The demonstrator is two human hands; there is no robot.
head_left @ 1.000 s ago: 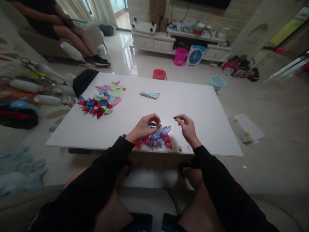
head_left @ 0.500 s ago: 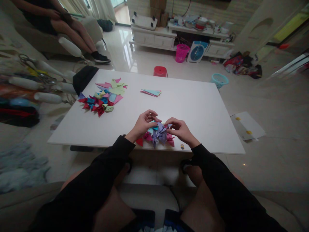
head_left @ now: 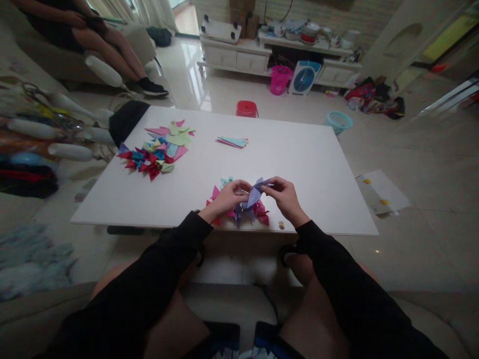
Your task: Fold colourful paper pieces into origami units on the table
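Purple folded paper (head_left: 254,196), pinched

Remotely, I see the right hand (head_left: 286,198) pinch it over the worktop (head_left: 314,172), by a paper cluster (head_left: 262,214); the left hand (head_left: 230,197) meets its other side, grip unclear. I judge this adjusting; the next move calls for light pressure.

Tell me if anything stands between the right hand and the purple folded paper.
Nothing visible does: the right hand pinches the purple folded paper directly. The colourful folded pieces lie beneath, not between them.
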